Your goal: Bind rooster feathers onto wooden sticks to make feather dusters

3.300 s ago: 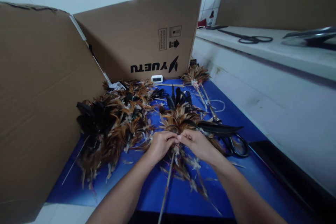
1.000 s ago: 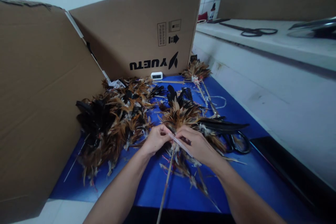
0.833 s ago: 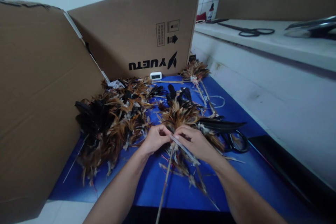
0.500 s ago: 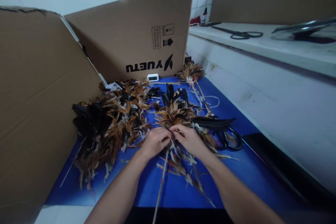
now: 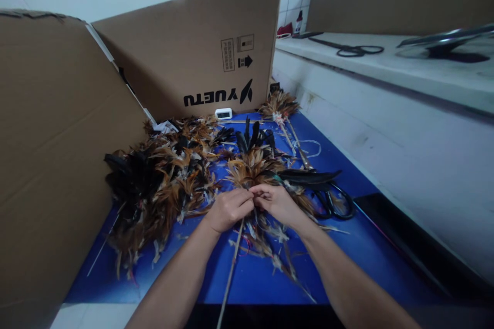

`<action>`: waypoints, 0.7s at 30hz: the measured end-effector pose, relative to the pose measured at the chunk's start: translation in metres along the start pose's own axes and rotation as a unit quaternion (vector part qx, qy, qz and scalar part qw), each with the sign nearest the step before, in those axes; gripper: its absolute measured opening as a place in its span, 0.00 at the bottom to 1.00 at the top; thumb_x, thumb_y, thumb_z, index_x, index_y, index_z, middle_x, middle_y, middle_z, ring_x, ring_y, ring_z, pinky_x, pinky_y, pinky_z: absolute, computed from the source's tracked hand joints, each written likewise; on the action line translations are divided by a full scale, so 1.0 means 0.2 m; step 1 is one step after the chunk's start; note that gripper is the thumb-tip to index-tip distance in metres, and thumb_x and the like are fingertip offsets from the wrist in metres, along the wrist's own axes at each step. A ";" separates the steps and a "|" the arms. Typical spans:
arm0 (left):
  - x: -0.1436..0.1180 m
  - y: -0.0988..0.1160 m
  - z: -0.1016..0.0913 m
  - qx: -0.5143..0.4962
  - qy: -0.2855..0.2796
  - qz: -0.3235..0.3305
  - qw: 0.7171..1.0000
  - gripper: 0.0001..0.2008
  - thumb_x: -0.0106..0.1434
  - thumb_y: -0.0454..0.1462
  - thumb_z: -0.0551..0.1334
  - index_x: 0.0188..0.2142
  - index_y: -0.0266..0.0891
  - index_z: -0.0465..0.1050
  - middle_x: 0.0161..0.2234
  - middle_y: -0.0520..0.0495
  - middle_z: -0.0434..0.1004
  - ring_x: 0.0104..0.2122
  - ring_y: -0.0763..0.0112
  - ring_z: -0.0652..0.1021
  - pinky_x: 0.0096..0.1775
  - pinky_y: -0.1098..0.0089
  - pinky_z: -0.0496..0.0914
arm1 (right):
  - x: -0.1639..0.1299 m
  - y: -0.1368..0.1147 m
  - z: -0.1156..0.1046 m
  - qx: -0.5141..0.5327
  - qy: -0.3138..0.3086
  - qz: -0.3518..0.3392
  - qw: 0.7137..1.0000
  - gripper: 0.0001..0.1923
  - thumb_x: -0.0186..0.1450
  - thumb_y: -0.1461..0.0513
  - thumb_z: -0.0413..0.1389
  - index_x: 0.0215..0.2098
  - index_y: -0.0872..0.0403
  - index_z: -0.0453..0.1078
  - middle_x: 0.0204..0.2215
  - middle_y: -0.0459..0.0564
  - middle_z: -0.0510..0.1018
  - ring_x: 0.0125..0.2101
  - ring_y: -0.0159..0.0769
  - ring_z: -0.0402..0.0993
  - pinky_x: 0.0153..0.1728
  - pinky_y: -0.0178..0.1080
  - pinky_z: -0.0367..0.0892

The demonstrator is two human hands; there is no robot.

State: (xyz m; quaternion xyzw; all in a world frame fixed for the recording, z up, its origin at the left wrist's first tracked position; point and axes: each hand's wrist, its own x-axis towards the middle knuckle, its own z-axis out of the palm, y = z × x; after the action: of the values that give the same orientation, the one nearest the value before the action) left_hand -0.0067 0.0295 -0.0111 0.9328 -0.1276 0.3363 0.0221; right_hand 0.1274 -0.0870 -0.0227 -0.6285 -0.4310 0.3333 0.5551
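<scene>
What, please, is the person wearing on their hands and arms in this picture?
Nothing shows: the left hand and right hand are gloveless, and both forearms are bare as far as the frame's lower edge. No sleeve, watch, ring or bracelet is visible.

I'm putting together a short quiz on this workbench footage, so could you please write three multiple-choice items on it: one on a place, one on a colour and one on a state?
1. Where do the scissors nearest the hands lie?
A. right of the right hand
B. on top of the cardboard box
C. left of the feather pile

2. What colour is the mat?
A. green
B. blue
C. red

3. What is the left hand doing?
A. lying flat and open on the mat
B. closed on the feather bundle where it meets the thin stick
C. holding the small white clock

Answers:
1 A, their black handles rest on the mat just right of that hand.
2 B, the bare surface around the feathers is blue.
3 B, its fingers curl shut at the bundle's base, touching the right hand's fingers.
</scene>
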 end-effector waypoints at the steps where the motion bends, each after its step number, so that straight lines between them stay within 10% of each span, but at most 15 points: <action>1: 0.00 0.00 0.00 -0.001 -0.004 -0.002 1.000 0.07 0.64 0.30 0.53 0.32 0.36 0.69 0.37 0.43 0.76 0.40 0.70 0.76 0.41 0.68 0.73 | 0.00 0.01 0.00 0.004 0.000 -0.003 1.000 0.11 0.53 0.63 0.55 0.35 0.57 0.72 0.27 0.48 0.77 0.28 0.34 0.72 0.31 0.37 0.68; 21: -0.05 -0.02 0.03 -0.035 0.040 -0.039 0.998 0.05 0.61 0.29 0.57 0.36 0.35 0.69 0.37 0.44 0.77 0.41 0.70 0.75 0.43 0.68 0.73 | -0.01 0.00 -0.01 0.032 -0.012 0.019 0.999 0.11 0.57 0.61 0.54 0.35 0.57 0.74 0.22 0.44 0.73 0.21 0.28 0.68 0.23 0.33 0.68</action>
State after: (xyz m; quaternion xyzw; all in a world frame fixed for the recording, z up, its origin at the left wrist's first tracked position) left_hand -0.0087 0.0345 -0.0215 0.9215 -0.1021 0.3677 0.0728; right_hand 0.1282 -0.0889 -0.0216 -0.6145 -0.4148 0.3651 0.5631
